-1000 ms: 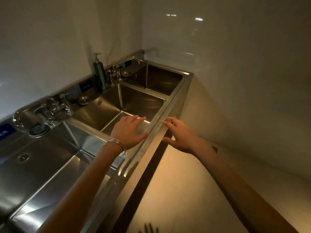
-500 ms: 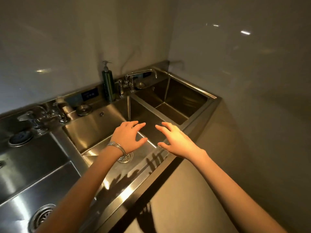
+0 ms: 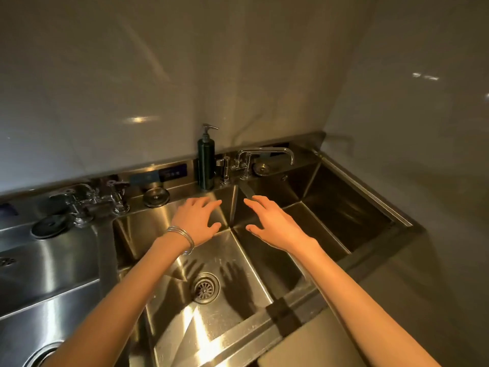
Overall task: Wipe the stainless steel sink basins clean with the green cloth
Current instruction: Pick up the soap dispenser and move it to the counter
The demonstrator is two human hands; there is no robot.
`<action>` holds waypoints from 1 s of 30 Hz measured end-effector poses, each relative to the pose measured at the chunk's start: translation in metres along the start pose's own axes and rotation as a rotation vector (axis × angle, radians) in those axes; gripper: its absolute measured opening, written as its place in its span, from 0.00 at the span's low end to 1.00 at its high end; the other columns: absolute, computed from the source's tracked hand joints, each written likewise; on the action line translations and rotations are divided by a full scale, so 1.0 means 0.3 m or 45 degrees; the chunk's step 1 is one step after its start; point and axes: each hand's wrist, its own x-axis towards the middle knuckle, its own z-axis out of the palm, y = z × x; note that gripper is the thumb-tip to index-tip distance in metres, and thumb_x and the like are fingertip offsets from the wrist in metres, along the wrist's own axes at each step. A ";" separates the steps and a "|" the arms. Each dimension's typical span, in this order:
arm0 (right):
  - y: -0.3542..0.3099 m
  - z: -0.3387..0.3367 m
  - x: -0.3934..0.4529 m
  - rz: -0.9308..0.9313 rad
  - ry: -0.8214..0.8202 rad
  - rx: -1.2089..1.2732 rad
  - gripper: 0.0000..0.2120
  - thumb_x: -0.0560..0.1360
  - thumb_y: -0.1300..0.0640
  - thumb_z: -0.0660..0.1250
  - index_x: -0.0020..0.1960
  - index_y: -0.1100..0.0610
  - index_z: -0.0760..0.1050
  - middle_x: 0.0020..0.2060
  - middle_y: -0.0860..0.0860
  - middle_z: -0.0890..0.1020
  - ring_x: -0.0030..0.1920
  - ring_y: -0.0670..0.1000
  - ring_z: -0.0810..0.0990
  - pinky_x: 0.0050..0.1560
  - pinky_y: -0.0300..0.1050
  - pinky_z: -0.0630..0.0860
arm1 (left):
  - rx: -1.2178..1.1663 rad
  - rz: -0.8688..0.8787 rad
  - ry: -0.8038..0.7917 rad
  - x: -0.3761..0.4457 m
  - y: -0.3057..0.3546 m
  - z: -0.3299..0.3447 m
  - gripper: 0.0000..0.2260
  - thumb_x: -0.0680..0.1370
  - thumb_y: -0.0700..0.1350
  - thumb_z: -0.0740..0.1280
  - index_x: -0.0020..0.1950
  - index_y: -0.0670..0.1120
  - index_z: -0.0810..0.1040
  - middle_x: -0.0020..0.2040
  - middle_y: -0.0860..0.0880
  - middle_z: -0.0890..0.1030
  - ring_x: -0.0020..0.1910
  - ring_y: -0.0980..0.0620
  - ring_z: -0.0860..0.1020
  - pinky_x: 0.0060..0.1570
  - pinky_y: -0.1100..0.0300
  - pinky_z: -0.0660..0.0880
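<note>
A stainless steel sink unit with three basins runs along the wall. The middle basin point(image 3: 225, 321) lies right below me, with a round drain point(image 3: 205, 288) in its floor. My left hand point(image 3: 197, 219), with bangles at the wrist, hovers over this basin with fingers spread and holds nothing. My right hand point(image 3: 272, 224) hovers beside it, over the divider to the right basin point(image 3: 344, 218), fingers straight and empty. Both hands cast shadows on the basin floor. No green cloth is in view.
A dark pump bottle point(image 3: 206, 160) stands on the back ledge next to a swivel faucet point(image 3: 264, 157). A second faucet set point(image 3: 90, 202) and a round plug point(image 3: 156, 196) sit further left. The left basin point(image 3: 45, 276) reaches the frame edge. Tiled walls close in behind and right.
The view has swung right and downward, so the middle basin now lies under me. Both hands stay spread and empty and have moved out over that basin.
</note>
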 end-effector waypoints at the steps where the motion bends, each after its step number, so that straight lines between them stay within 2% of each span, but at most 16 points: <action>1: 0.016 0.003 0.047 -0.005 -0.019 0.013 0.31 0.77 0.50 0.63 0.76 0.52 0.53 0.75 0.52 0.57 0.73 0.53 0.59 0.69 0.48 0.64 | -0.011 -0.033 -0.028 0.034 -0.020 0.004 0.27 0.77 0.57 0.60 0.74 0.54 0.57 0.74 0.49 0.62 0.71 0.45 0.61 0.68 0.52 0.62; 6: 0.095 0.015 0.258 -0.041 -0.054 0.084 0.32 0.77 0.50 0.64 0.76 0.51 0.52 0.74 0.51 0.57 0.72 0.53 0.60 0.68 0.51 0.68 | -0.002 -0.133 -0.053 0.191 -0.090 0.010 0.28 0.77 0.55 0.60 0.75 0.53 0.56 0.74 0.48 0.62 0.71 0.44 0.61 0.67 0.51 0.63; 11: 0.161 0.043 0.454 -0.110 -0.071 0.165 0.32 0.77 0.51 0.64 0.76 0.53 0.54 0.74 0.53 0.60 0.72 0.53 0.63 0.69 0.48 0.64 | -0.058 -0.230 -0.079 0.303 -0.130 0.017 0.28 0.77 0.54 0.62 0.75 0.52 0.57 0.74 0.46 0.62 0.71 0.44 0.61 0.69 0.50 0.62; 15: 0.191 0.099 0.628 -0.123 -0.096 0.369 0.35 0.76 0.54 0.66 0.76 0.58 0.53 0.73 0.57 0.61 0.73 0.54 0.61 0.70 0.44 0.59 | -0.131 -0.354 -0.114 0.366 -0.175 0.058 0.28 0.76 0.53 0.63 0.74 0.51 0.58 0.73 0.46 0.63 0.70 0.43 0.62 0.68 0.47 0.63; 18: 0.194 0.131 0.745 -0.139 -0.088 0.533 0.36 0.74 0.56 0.68 0.76 0.59 0.53 0.73 0.57 0.62 0.72 0.55 0.62 0.70 0.45 0.60 | -0.159 -0.463 -0.160 0.407 -0.182 0.073 0.28 0.76 0.53 0.63 0.74 0.50 0.59 0.72 0.45 0.63 0.70 0.41 0.62 0.67 0.45 0.64; 22: 0.195 0.166 0.904 -0.157 0.006 0.734 0.31 0.72 0.59 0.71 0.71 0.57 0.62 0.67 0.56 0.69 0.68 0.54 0.68 0.65 0.42 0.63 | -0.106 -0.536 -0.102 0.478 -0.206 0.075 0.27 0.77 0.51 0.63 0.74 0.49 0.58 0.73 0.45 0.62 0.70 0.42 0.62 0.68 0.47 0.63; 25: 0.199 0.214 1.006 -0.180 0.038 0.769 0.30 0.71 0.59 0.72 0.69 0.56 0.64 0.66 0.55 0.71 0.68 0.54 0.68 0.68 0.46 0.63 | -0.080 -0.574 -0.085 0.506 -0.228 0.087 0.27 0.77 0.50 0.63 0.74 0.50 0.58 0.73 0.45 0.62 0.71 0.42 0.60 0.69 0.47 0.63; 27: 0.195 0.233 1.051 -0.179 0.059 0.821 0.32 0.70 0.59 0.72 0.70 0.56 0.62 0.66 0.55 0.71 0.68 0.54 0.68 0.67 0.46 0.63 | -0.071 -0.593 -0.089 0.519 -0.238 0.095 0.27 0.77 0.50 0.63 0.74 0.50 0.58 0.73 0.45 0.62 0.71 0.42 0.61 0.68 0.47 0.63; 30: 0.181 0.239 1.107 -0.143 0.119 0.952 0.35 0.69 0.60 0.73 0.71 0.56 0.61 0.68 0.54 0.70 0.70 0.54 0.66 0.69 0.51 0.63 | -0.058 -0.615 -0.061 0.535 -0.243 0.096 0.26 0.78 0.50 0.62 0.74 0.50 0.58 0.72 0.45 0.63 0.70 0.42 0.62 0.67 0.47 0.64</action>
